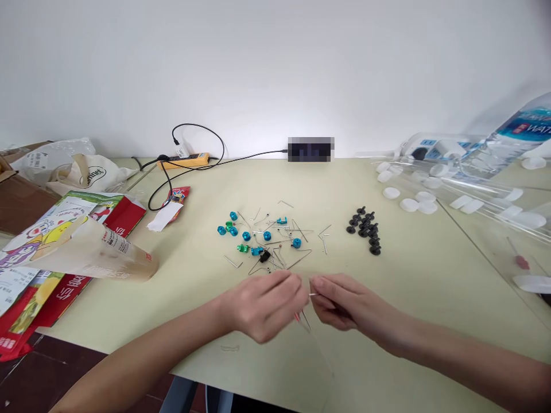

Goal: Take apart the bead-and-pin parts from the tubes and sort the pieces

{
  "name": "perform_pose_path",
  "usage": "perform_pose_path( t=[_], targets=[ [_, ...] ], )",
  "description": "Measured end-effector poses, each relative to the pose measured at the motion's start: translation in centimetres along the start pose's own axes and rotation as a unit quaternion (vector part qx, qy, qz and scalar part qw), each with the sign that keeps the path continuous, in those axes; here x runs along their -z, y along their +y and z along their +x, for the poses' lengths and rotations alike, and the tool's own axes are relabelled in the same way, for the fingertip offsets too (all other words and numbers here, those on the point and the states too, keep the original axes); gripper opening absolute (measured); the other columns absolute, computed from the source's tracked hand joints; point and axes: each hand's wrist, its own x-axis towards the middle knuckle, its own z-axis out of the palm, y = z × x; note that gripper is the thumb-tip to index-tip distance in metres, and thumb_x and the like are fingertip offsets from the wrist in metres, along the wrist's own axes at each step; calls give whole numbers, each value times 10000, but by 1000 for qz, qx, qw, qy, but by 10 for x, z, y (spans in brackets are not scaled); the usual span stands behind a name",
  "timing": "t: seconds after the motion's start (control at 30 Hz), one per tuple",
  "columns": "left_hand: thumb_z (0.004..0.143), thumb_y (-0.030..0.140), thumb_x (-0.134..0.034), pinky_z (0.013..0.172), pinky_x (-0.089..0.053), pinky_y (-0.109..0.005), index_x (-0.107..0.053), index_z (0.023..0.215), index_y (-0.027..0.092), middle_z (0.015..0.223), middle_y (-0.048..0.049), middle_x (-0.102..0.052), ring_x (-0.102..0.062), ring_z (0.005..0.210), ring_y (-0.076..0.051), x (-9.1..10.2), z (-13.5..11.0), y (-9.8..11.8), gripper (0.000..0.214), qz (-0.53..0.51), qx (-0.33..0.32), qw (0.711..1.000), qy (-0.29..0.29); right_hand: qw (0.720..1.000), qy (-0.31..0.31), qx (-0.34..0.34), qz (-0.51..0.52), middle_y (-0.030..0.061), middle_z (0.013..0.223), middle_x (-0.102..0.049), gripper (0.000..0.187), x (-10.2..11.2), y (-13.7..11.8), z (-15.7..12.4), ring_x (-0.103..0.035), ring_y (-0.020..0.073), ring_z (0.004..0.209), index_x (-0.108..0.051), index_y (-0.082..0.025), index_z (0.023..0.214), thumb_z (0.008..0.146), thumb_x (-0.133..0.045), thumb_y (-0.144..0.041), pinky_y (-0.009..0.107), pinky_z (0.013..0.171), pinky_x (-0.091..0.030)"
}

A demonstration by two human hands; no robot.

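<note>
Above the table's front half, my left hand (273,304) is closed, fingers pinched together. Facing it closely, my right hand (340,298) is closed too, its thumb and forefinger gripping a thin light metal piece (313,294) that points toward the left fingers. A small red part (297,316) and a thin dark rod show under the left fingers; what that hand grips is mostly hidden and blurred. Beyond the hands lie blue metal collars (267,236), green collars (242,248), a black block (264,256), bent wires (300,259) and small hex keys (233,261).
Black stud-like pieces (363,230) cluster right of centre. Clear tubes with white caps (408,205) and a water bottle (512,137) lie at right. A drink cup (124,252) lies on packages at left. A yellow power strip (189,160) and cable run along the wall.
</note>
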Motion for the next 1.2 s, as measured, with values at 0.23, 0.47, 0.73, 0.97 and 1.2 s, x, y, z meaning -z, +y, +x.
perform_pose_path(
  t=[0.23, 0.47, 0.73, 0.97, 1.2],
  targets=[
    [935, 350, -400, 551, -492, -218, -564, 758, 114, 694, -45, -600, -535, 543, -82, -8, 9, 4, 337, -442, 455, 767, -95, 852, 138, 197, -465, 43, 699, -525, 406, 17, 2, 1, -422, 155, 629, -510, -189, 697, 912, -397, -514, 288, 558, -288],
    [881, 160, -443, 656, -529, -310, -601, 886, 152, 809, -80, -649, -623, 773, -180, -3, -7, -9, 158, -11, 109, 994, 26, 979, -64, -99, 166, -42, 540, -378, 516, 13, -7, 3, -205, 60, 432, -422, -167, 632, 954, -220, -516, 217, 449, -186],
    [880, 226, -463, 643, -535, -317, -629, 888, 166, 790, -84, -665, -642, 757, -200, 0, -4, -1, 177, -81, 137, 987, 4, 977, 114, 97, -151, -13, 619, -444, 313, 11, -1, -1, -337, 97, 517, -493, -186, 714, 941, -402, -382, 249, 491, -269],
    [925, 372, -408, 560, -499, -234, -587, 774, 111, 725, -71, -630, -562, 566, -99, -7, 8, 5, 351, -443, 458, 766, -83, 798, 162, 319, -485, 62, 772, -640, 219, 28, 4, -6, -500, 168, 639, -616, -203, 815, 912, -491, -354, 311, 567, -332],
    [820, 156, -546, 603, -564, -323, -640, 953, 164, 848, -91, -682, -659, 811, -231, 0, -10, -9, 163, 48, -19, 998, 21, 988, -58, -74, 125, -24, 558, -443, 514, 11, -11, 1, -276, 66, 448, -464, -159, 650, 909, -337, -584, 219, 452, -212]
  ],
)
